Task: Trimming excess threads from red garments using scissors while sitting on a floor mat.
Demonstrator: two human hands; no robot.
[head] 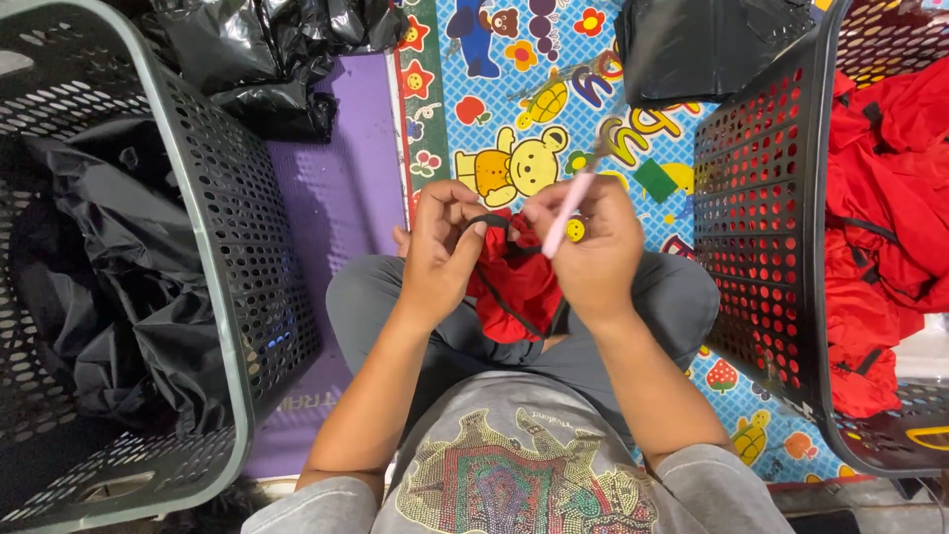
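So this is looking straight down at someone sitting cross-legged on a colourful kids' play mat (pixel 514 109) with cartoon animals and fruit on it. Both hands are up in front of them, right around the middle of the shot.

The left hand (pixel 442 247) is pinched shut on a thin black strap (pixel 494 220) that loops off the top of a red fabric piece (pixel 519 287). The right hand (pixel 593 252) is closed around a slim pink tool (pixel 568 213), held like a pen and tilted toward 1 o'clock, its lower end right at the strap. Can't tell exactly what the tool is, its far tip is blurry.

The red fabric hangs between the two hands and droops toward 6 o'clock onto the lap, over the grey trousers (pixel 395 297). It has thin black trim lines running across it.

At 9 o'clock from the hands there's a big grey perforated basket (pixel 213 247) stuffed with black fabric (pixel 109 257). At 3 o'clock there's a black perforated basket (pixel 761 227) holding a pile of red garments (pixel 890 198) with the same sort of black straps.

Up at 11 o'clock a crumpled black plastic bag (pixel 267 49) sits on a purple mat (pixel 341 188), and another black bag (pixel 707 44) lies at 1 o'clock on the play mat
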